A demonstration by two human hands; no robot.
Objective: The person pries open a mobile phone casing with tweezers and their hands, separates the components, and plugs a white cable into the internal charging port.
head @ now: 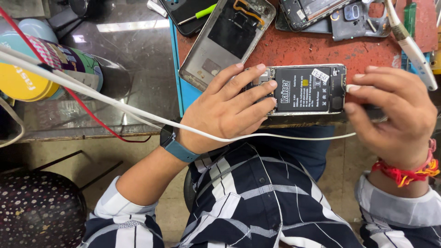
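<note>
An opened phone [303, 89] with its black battery showing lies on the red work mat [298, 48] at the table's near edge. My left hand [225, 110] presses down on the phone's left end, fingers spread over it. My right hand [395, 112] pinches the white plug [353, 87] of a charging cable at the phone's right end. The white cable [138, 112] runs from there under my left wrist and away to the upper left. A blue-strapped watch sits on my left wrist, red threads on my right.
A grey phone back cover [225, 39] lies just behind the phone. More opened phones and parts [330, 14] sit at the back. A white-handled tool [413, 48] lies at right. A colourful tin [41, 64] stands on the glass counter [133, 59] left. A dotted stool [39, 209] is below.
</note>
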